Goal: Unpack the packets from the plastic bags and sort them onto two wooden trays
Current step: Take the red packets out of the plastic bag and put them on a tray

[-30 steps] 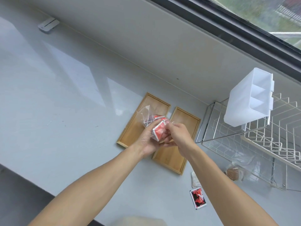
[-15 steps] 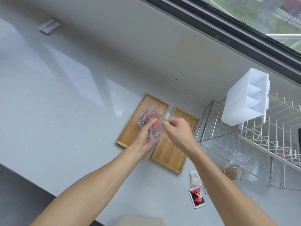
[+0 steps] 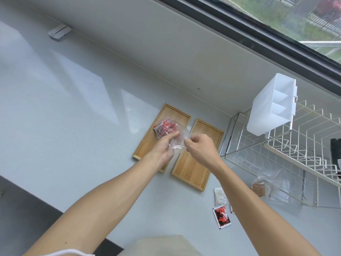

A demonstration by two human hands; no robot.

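Clear plastic bag (image 3: 172, 136): held up over the two trays, crumpled, with red packets (image 3: 166, 127) bunched inside its far left end.
Left hand (image 3: 163, 147): palm up under the bag, fingers curled round its middle, thumb pressing on top beside the red packets.
Right hand (image 3: 200, 146): knuckles up, fingers curled in, fingertips pinching the bag's right edge.
Left wooden tray (image 3: 147, 143): pale wood with a raised rim, lying flat on the grey counter (image 3: 64, 117); the bag and left hand cover much of it.
Right wooden tray (image 3: 195, 163): same kind, just beside the left tray with a narrow gap between them; nothing rests on its visible wood.
Loose packets: a red and black packet (image 3: 221, 216) and a white printed packet (image 3: 220, 196) lie on the counter, near the right tray's near corner and close to the right forearm. A sliver of another red packet shows at the arm's edge.
Second bag (image 3: 267, 185): clear plastic with something brown inside, on the counter at the foot of the wire dish rack (image 3: 295, 145).
Dish rack: white and chrome wire, right of the trays, with a white plastic divided holder (image 3: 271, 106) hung on its left end.
Background: a pale wall and a dark-framed window (image 3: 295, 21) along the top.
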